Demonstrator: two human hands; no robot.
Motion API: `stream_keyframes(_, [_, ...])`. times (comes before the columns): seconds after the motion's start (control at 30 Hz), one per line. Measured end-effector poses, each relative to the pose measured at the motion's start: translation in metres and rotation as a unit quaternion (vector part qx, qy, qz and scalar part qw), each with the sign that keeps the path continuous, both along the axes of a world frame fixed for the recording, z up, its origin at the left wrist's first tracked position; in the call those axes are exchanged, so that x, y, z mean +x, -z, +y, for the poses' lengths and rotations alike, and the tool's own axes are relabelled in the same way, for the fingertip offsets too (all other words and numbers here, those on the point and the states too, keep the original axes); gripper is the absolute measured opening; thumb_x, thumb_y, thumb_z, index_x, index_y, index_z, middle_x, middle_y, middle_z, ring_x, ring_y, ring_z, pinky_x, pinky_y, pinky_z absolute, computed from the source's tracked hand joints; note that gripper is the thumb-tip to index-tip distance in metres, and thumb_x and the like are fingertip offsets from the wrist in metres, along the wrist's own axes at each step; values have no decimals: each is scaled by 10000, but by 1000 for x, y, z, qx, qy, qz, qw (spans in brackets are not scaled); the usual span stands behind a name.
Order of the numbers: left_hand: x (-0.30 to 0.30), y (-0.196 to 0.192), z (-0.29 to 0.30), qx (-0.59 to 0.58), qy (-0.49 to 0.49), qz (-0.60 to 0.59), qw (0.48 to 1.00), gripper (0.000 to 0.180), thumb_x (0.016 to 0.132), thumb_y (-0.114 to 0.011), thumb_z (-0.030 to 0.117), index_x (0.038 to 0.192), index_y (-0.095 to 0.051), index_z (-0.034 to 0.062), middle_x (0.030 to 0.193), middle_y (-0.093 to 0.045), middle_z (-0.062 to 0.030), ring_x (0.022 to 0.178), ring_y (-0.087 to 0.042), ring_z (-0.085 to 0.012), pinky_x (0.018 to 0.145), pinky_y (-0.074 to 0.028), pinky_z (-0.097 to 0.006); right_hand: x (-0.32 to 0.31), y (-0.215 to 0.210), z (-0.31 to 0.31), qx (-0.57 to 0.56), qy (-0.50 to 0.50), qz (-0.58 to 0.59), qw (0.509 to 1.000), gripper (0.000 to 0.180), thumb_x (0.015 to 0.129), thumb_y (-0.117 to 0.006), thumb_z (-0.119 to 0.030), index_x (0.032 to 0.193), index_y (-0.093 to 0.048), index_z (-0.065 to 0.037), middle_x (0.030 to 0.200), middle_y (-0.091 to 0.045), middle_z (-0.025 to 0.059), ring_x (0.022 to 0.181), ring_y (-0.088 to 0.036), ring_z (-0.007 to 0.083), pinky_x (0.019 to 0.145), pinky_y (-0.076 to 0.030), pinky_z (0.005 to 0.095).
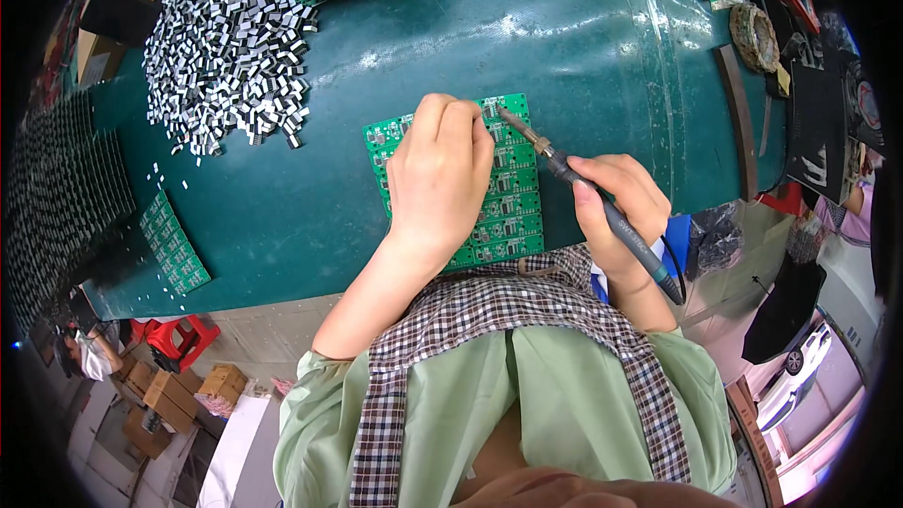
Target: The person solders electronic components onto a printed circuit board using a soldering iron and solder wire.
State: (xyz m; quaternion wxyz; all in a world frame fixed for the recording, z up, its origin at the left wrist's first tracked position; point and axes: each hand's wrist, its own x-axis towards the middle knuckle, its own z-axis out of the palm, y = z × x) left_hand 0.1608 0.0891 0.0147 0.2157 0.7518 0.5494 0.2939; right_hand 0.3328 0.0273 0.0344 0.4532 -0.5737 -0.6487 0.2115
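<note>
Green work mat [564, 56], spread wide. Green circuit-board panel [513, 198] at centre, long axis running 12 to 6 o'clock. Left hand [437, 179] pressed flat on panel, fingers together, bent onto the top edge. Right hand [616, 207] closed around soldering iron [602, 207], shaft slanted from 4 toward 10 o'clock. Iron tip on panel's top edge, touching-close at 3 o'clock of left fingertips [466, 113]. Heap of small black-and-white parts [226, 47] lay at 10 o'clock.
</note>
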Motion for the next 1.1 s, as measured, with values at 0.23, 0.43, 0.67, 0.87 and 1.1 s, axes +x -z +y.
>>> stream_keyframes(0.23, [1, 0, 0, -6, 7, 6, 1000, 123, 765, -647, -14, 859, -582, 32, 863, -580, -82, 695, -606, -254, 575, -479, -339, 1, -2, 0, 1, -15, -8, 1000, 198, 722, -705, -7, 916, -690, 27, 767, -654, 124, 639, -629, 204, 566, -504, 282])
stream_keyframes(0.43, [0, -2, 0, -44, 42, -1, 998, 109, 794, -632, 30, 881, -566, 21, 901, -530, -105, 681, -609, -302, 565, -502, -391, -1, -2, -4, -1, -17, -4, 1000, 197, 721, -703, -4, 916, -691, 25, 768, -647, 120, 628, -620, 196, 549, -494, 278])
stream_keyframes(0.67, [-4, -8, -4, -29, 12, 42, 999, 97, 791, -666, 30, 867, -605, 33, 843, -574, -75, 706, -595, -235, 621, -471, -345, 1, -8, -10, -19, -1, 5, 1000, 198, 732, -693, -17, 925, -678, 23, 782, -644, 127, 653, -619, 209, 575, -488, 289])
stream_keyframes(0.87, [-12, -11, -5, -81, 12, -22, 996, 105, 800, -646, 56, 888, -590, 70, 866, -555, -71, 759, -593, -268, 618, -469, -387, 5, -7, -7, -41, 0, 26, 999, 197, 760, -678, -32, 949, -659, 24, 796, -645, 134, 678, -619, 218, 610, -484, 291])
stream_keyframes(1.1, [-10, -15, -20, -123, 3, -40, 992, 130, 774, -657, -2, 883, -593, 32, 871, -619, -79, 754, -609, -223, 632, -473, -300, 6, -9, -19, -74, 28, 51, 996, 178, 765, -672, -37, 931, -658, 28, 751, -647, 134, 630, -618, 211, 568, -475, 284])
